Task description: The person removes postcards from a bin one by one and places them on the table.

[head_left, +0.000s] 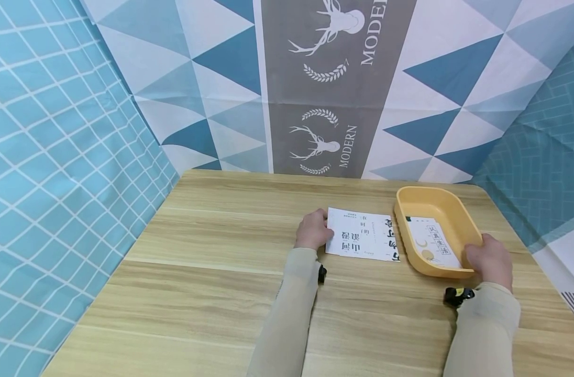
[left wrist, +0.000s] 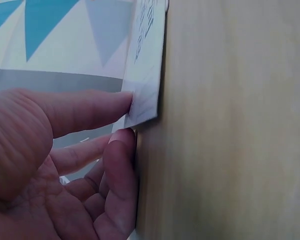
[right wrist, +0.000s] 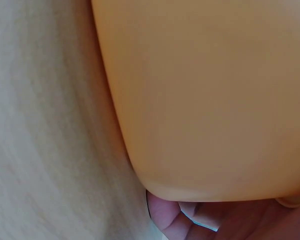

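White printed cards (head_left: pixel 362 234) with black Chinese characters lie flat, slightly overlapping, on the wooden table. My left hand (head_left: pixel 311 230) pinches their left edge; in the left wrist view the thumb (left wrist: pixel 90 110) lies on top and curled fingers are underneath. A yellow-orange plastic basin (head_left: pixel 411 192) stands just right of these cards. Inside it lie more white cards (head_left: pixel 433 243), the top one printed with a moon and characters. My right hand (head_left: pixel 490 260) grips the basin's near right corner, thumb over the rim. The right wrist view is mostly filled by the basin's outer wall (right wrist: pixel 205 110).
The wood-grain table (head_left: pixel 197 251) stretches left and toward me. Behind it hangs a patterned cloth (head_left: pixel 310 89) with triangles and deer heads. A blue grid cloth (head_left: pixel 56 157) covers the left side, and another blue cloth (head_left: pixel 546 146) the right.
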{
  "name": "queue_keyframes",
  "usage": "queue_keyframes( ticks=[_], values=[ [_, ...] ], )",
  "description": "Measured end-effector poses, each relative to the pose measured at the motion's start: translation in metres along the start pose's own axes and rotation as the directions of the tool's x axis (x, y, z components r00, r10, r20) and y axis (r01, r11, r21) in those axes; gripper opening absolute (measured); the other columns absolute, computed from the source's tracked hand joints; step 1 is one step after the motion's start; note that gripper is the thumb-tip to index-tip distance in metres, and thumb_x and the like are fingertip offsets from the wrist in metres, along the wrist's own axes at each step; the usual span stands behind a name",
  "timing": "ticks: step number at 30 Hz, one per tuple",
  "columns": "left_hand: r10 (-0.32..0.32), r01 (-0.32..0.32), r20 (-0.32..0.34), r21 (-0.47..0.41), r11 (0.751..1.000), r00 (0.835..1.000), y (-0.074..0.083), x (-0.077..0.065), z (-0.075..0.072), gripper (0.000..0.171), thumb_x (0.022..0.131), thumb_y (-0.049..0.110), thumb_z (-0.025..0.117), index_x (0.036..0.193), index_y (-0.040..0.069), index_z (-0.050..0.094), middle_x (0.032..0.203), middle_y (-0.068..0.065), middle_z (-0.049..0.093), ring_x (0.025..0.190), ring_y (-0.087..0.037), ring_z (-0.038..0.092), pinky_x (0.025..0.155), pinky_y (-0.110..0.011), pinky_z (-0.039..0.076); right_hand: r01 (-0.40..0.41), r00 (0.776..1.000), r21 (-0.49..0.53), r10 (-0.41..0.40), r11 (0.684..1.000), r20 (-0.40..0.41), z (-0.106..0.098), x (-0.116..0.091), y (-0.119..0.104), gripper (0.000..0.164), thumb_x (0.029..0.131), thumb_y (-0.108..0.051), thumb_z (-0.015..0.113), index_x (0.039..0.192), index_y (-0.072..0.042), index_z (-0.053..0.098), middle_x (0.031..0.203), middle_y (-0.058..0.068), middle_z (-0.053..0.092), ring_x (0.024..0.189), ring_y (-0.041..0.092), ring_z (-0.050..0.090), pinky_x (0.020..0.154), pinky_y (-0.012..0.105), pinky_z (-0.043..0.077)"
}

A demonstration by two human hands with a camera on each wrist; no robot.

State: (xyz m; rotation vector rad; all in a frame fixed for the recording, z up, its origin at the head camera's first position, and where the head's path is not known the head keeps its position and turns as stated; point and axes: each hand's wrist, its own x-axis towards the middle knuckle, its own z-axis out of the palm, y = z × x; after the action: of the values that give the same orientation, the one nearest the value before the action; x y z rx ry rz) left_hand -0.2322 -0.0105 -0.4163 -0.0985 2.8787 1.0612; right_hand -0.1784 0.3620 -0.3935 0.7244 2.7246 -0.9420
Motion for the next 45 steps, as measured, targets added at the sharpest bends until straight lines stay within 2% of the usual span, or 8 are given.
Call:
queue_keyframes(
  ticks=[7,18,29,39,42,45],
  values=[
    [-0.010,0.010,-0.010,0.029,1.000,1.000,0.0014,0.0008,0.0009,0.042,0.089,0.016,0.075,0.130,0.014,0.065,0.102,-0.001,0.071,0.085,-0.019,0.062,0.073,-0.035,0.049,0.001,1.000,0.013,-0.001,1.000,0.000,0.0001,-0.0007,-0.0009,0.065,0.099,-0.018,0.037,0.153,0.014,0.020,0.142,0.041,0.035,0.107,0.049,0.043,0.085,0.053,0.044],
    [-0.023,0.024,-0.016,0.054,0.998,1.000,0.0007,0.0009,0.0029,0.043,0.088,0.017,0.075,0.130,0.015,0.065,0.102,-0.001,0.071,0.086,-0.020,0.063,0.074,-0.038,0.050,-0.007,1.000,0.016,0.007,1.000,0.003,0.0006,0.0005,0.0006,0.065,0.100,-0.020,0.037,0.152,0.014,0.021,0.145,0.042,0.034,0.110,0.050,0.042,0.097,0.062,0.042],
    [-0.029,0.030,-0.012,0.086,0.996,1.000,0.0004,-0.0001,0.0037,0.046,0.088,0.019,0.075,0.132,0.016,0.063,0.102,-0.002,0.070,0.082,-0.020,0.061,0.070,-0.037,0.049,-0.011,1.000,0.024,0.011,1.000,0.009,0.0015,0.0028,0.0017,0.065,0.102,-0.022,0.038,0.153,0.013,0.020,0.147,0.042,0.033,0.111,0.050,0.042,0.099,0.063,0.041],
    [-0.015,0.016,-0.010,0.088,0.996,1.000,0.0002,0.0004,0.0036,0.045,0.088,0.019,0.075,0.132,0.017,0.063,0.099,0.000,0.068,0.081,-0.020,0.059,0.067,-0.035,0.045,-0.010,1.000,0.015,0.010,1.000,0.002,0.0022,0.0037,0.0023,0.066,0.101,-0.023,0.038,0.153,0.013,0.020,0.147,0.042,0.033,0.112,0.050,0.042,0.101,0.064,0.040],
    [-0.003,0.004,-0.011,0.086,0.996,1.000,-0.0004,0.0008,0.0038,0.050,0.087,0.018,0.076,0.135,0.019,0.062,0.096,-0.001,0.067,0.079,-0.020,0.058,0.064,-0.034,0.043,-0.014,1.000,0.016,0.014,1.000,0.002,0.0022,0.0035,0.0021,0.065,0.101,-0.023,0.038,0.153,0.014,0.021,0.146,0.042,0.033,0.112,0.049,0.043,0.101,0.064,0.040],
    [0.012,-0.011,-0.011,0.088,0.996,1.000,-0.0007,0.0008,0.0041,0.053,0.087,0.018,0.076,0.138,0.023,0.062,0.100,-0.003,0.069,0.079,-0.021,0.058,0.063,-0.033,0.041,-0.016,1.000,0.018,0.016,1.000,0.002,0.0021,0.0032,0.0020,0.065,0.102,-0.023,0.038,0.153,0.014,0.021,0.145,0.041,0.034,0.111,0.049,0.043,0.100,0.064,0.041]
  ],
)
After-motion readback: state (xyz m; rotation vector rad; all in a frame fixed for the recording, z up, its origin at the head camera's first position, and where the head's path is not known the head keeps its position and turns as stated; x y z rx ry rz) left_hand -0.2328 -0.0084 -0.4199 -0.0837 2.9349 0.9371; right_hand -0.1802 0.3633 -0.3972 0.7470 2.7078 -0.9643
